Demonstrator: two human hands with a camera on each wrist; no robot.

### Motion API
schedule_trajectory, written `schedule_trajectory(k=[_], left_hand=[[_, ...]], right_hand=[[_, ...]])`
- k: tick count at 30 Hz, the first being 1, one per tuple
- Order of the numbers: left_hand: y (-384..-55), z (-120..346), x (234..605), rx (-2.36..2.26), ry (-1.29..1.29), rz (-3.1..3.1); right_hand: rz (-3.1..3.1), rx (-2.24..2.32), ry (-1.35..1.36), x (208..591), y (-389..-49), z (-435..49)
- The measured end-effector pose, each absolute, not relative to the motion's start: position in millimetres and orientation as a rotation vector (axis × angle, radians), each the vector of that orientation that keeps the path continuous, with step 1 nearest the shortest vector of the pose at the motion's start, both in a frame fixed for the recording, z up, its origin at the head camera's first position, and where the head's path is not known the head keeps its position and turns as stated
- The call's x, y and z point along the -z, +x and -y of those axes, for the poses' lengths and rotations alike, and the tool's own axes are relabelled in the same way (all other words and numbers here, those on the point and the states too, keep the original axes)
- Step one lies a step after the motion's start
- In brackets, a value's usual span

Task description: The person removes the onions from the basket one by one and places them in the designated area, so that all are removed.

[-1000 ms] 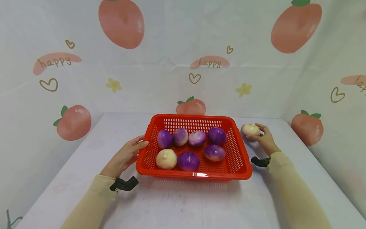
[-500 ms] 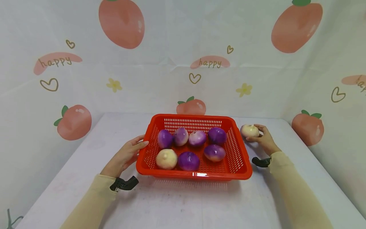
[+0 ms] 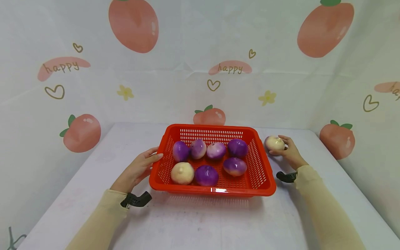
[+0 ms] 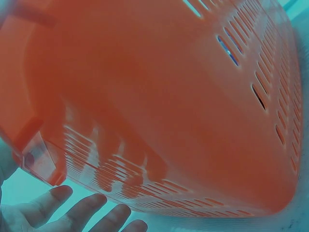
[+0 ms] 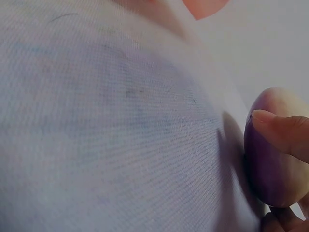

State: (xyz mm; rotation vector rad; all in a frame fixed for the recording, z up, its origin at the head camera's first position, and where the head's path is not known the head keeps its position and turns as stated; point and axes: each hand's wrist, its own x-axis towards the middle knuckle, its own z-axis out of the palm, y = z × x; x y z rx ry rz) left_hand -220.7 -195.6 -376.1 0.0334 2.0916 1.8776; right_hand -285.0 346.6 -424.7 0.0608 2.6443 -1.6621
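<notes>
A red plastic basket (image 3: 215, 190) stands mid-table with several purple and pale onions inside, among them a cream-coloured onion (image 3: 182, 173) at its front left. At the basket's left side, my left hand (image 3: 137, 170) holds the rim, thumb over the edge and fingers outside. The left wrist view has those fingers (image 4: 79, 212) spread beside the slotted wall. Right of the basket, my right hand (image 3: 290, 152) grips a white and purple onion (image 3: 273, 144) by its side. In the right wrist view the thumb lies against this onion (image 5: 265, 169), close to the table surface.
The white table (image 3: 200, 222) runs up to a printed backdrop (image 3: 175, 93), with further cloth at both sides. Each wrist wears a black camera mount; the right mount (image 3: 285, 177) sits close to the basket's right rim.
The onion in my right hand has shifted and turned very slightly. My left hand, the basket and the onions inside it stay as they were.
</notes>
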Motion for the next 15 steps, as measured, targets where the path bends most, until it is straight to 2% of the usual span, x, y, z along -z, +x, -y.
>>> schedule_trajectory(k=[15], left_hand=[[-220.0,195.1,374.9,-1.889,0.019,-2.081]], right_hand=[[-2.634,1.635,0.013,426.6,-285.2,-349.1]])
